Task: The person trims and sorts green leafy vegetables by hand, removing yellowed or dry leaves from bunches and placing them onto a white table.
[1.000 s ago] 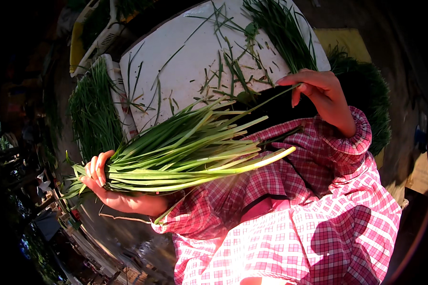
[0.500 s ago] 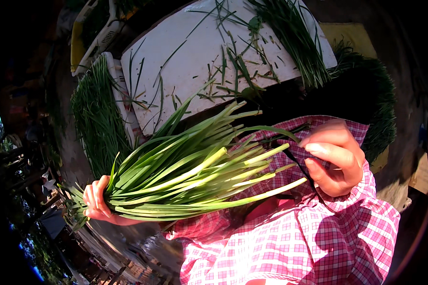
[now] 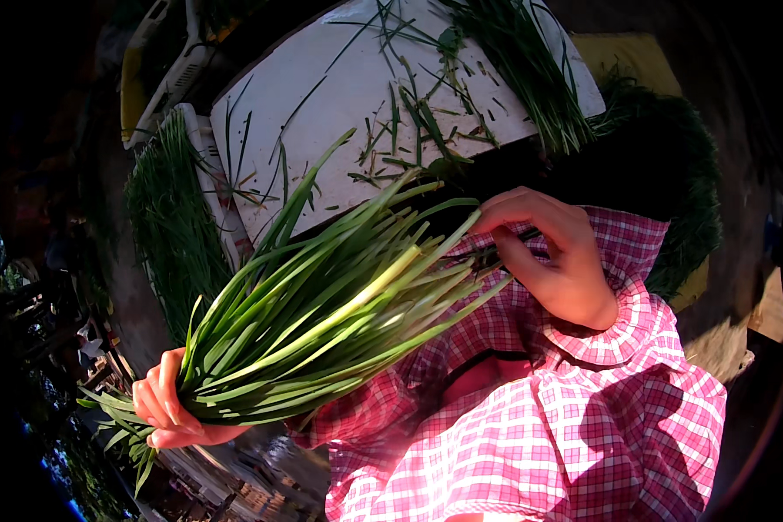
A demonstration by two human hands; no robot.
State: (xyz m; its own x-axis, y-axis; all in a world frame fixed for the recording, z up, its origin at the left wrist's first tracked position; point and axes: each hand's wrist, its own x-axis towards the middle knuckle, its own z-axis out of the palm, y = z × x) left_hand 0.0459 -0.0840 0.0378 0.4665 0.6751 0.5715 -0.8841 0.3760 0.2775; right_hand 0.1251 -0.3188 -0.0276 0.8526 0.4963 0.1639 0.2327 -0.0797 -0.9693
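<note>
A thick bunch of garlic chives [image 3: 322, 304] lies slantwise before me, its pale stem ends up and to the right. My left hand [image 3: 170, 404] is closed round the leafy end, and leaf tips stick out behind the fist. At the stem ends, my right hand [image 3: 552, 252] has its fingers bent and thumb brought in, pinching at the chives there; exactly which strands it grips is partly hidden. One paler, thicker stem [image 3: 374, 287] lies on top of the bunch.
Beyond the bunch is a white board [image 3: 322, 104] strewn with cut leaf bits [image 3: 418, 122]. Another chive bundle [image 3: 522, 70] rests on its right side. More greens stand in a heap at left [image 3: 174, 217] and a dark pile at right [image 3: 687, 174]. A white crate [image 3: 178, 74] is at upper left.
My right hand has moved left, in to the stem ends; before, it pinched one leaf out to the right. The bunch has tilted, with its leafy end lower.
</note>
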